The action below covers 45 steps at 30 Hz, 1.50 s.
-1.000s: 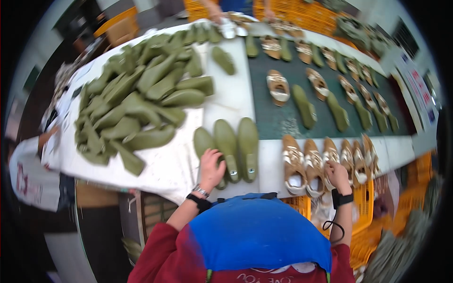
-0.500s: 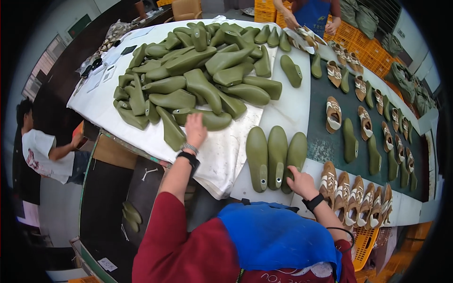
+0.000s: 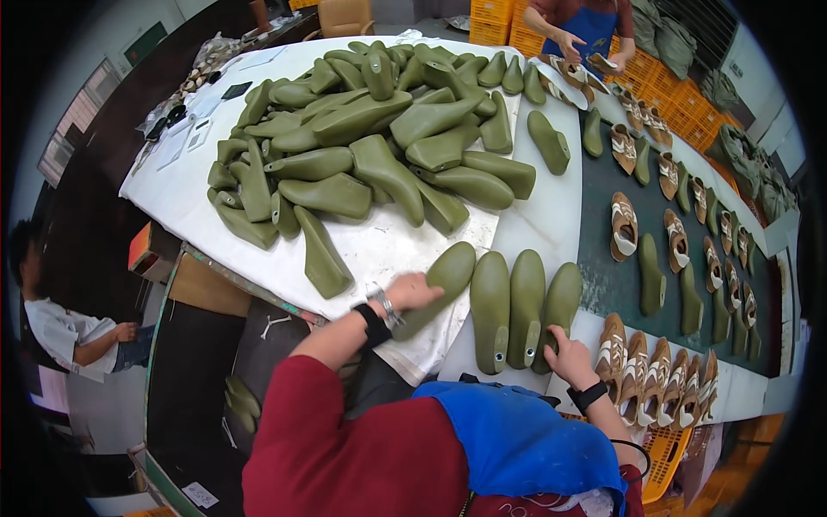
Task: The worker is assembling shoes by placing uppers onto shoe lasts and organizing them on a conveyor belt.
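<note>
A green shoe last (image 3: 451,269) is in my left hand (image 3: 412,293), which grips it near its lower end, tilted above the edge of the white cloth. Just right of it, three more lasts lie side by side, toes pointing away: a left one (image 3: 490,297), a middle one (image 3: 526,297) and a right one (image 3: 563,295). My right hand (image 3: 568,358) has its fingers closed around the heel end of the right one. Beyond my left hand a large heap of green lasts (image 3: 362,121) covers the white cloth (image 3: 181,185).
Brown-and-white sneakers (image 3: 636,366) stand in a row at my right, above an orange basket (image 3: 665,452). Sneakers and lasts alternate on a dark green belt (image 3: 616,297). Across the table a co-worker (image 3: 594,26) handles sneakers. Another person (image 3: 73,332) is at the left.
My left hand has taken a last from the near edge of the heap and brought it right, close to the three lasts. My right hand stays at the right last. The left person has shifted lower.
</note>
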Available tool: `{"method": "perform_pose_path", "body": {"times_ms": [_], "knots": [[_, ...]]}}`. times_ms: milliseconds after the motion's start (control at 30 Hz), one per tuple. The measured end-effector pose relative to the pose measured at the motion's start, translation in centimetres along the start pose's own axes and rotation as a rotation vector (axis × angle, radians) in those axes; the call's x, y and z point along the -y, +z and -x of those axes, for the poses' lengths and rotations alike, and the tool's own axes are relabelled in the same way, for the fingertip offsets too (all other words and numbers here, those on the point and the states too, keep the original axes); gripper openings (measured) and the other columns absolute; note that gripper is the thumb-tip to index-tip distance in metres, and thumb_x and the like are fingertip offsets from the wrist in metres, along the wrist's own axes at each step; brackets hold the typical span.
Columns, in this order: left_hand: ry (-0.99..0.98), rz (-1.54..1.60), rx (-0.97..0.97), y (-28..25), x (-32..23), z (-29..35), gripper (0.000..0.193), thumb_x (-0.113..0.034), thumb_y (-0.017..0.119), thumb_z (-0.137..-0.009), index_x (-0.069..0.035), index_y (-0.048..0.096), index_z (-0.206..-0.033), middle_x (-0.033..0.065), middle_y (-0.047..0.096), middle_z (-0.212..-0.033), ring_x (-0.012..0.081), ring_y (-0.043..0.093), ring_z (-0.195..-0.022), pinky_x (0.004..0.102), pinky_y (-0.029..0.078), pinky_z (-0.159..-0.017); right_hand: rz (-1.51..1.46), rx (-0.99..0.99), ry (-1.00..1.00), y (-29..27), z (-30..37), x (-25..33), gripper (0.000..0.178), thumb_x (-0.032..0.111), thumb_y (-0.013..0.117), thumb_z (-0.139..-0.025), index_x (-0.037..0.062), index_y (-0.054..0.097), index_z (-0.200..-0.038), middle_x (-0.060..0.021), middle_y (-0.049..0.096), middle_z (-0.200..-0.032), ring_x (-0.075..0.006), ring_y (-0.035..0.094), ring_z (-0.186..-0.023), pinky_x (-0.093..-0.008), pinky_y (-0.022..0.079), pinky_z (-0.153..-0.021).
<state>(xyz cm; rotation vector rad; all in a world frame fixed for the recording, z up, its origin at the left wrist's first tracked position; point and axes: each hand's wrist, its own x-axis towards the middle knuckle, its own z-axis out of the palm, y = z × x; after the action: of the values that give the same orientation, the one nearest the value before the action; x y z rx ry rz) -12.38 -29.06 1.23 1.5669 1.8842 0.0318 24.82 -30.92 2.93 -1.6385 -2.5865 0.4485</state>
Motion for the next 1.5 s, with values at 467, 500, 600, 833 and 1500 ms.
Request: {"method": "perform_pose_path", "body": {"times_ms": [467, 500, 600, 833, 1500], "knots": [[-0.368, 0.243, -0.954, -5.5, 17.3, -0.1, 0.085, -0.035, 0.074, -0.065, 0.003, 0.034, -0.13, 0.0246, 0.045, -0.125, 0.0365, 0.045, -0.114, 0.0403, 0.037, -0.097, -0.021, -0.053, 0.032, 0.2, -0.2, 0.1, 0.034, 0.025, 0.057, -0.078, 0.0152, 0.05, -0.11, -0.0172, 0.059, -0.06, -0.0364, 0.059, -0.057, -0.0459, 0.047, -0.053], [-0.39, 0.619, -0.789, -5.5, 20.4, 0.1, 0.084, -0.037, 0.073, -0.065, 0.003, 0.035, -0.128, 0.0243, 0.048, -0.122, 0.0354, 0.049, -0.11, 0.0396, 0.04, -0.093, -0.027, -0.057, 0.033, -0.1, -0.2, 0.5, 0.034, 0.025, 0.057, -0.078, 0.0152, 0.05, -0.11, -0.0172, 0.059, -0.06, -0.0364, 0.059, -0.057, -0.0459, 0.047, -0.053], [-0.469, 0.779, -0.672, -4.2, 22.6, -0.2, 0.089, -0.046, 0.071, -0.063, 0.004, 0.035, -0.127, 0.0256, 0.052, -0.116, 0.0335, 0.056, -0.103, 0.0374, 0.045, -0.087, -0.04, 0.002, 0.04, -0.6, -0.7, 0.8, 0.034, 0.025, 0.056, -0.078, 0.0149, 0.05, -0.11, -0.0171, 0.059, -0.06, -0.036, 0.059, -0.057, -0.0457, 0.047, -0.054], [-0.076, 0.169, -0.364, 2.0, 7.6, 4.0, 0.109, -0.051, 0.074, -0.062, -0.005, 0.012, -0.14, 0.0345, 0.05, -0.107, 0.046, 0.054, -0.097, 0.0436, 0.047, -0.084, -0.055, 0.01, 0.063, -0.7, -0.2, 0.5, 0.034, 0.026, 0.057, -0.078, 0.0147, 0.049, -0.109, -0.0166, 0.059, -0.06, -0.0362, 0.059, -0.058, -0.0457, 0.047, -0.054], [-0.038, 0.738, -0.256, 0.6, -1.7, 10.1, 0.083, -0.017, 0.069, -0.074, -0.004, 0.02, -0.139, 0.0247, 0.053, -0.117, 0.032, 0.059, -0.099, 0.0352, 0.046, -0.086, 0.072, 0.086, -0.209, -9.8, -18.8, -1.0, 0.041, 0.028, 0.059, -0.077, 0.0089, 0.056, -0.113, -0.0169, 0.064, -0.084, -0.0344, 0.061, -0.083, -0.0437, 0.049, -0.072]]}}
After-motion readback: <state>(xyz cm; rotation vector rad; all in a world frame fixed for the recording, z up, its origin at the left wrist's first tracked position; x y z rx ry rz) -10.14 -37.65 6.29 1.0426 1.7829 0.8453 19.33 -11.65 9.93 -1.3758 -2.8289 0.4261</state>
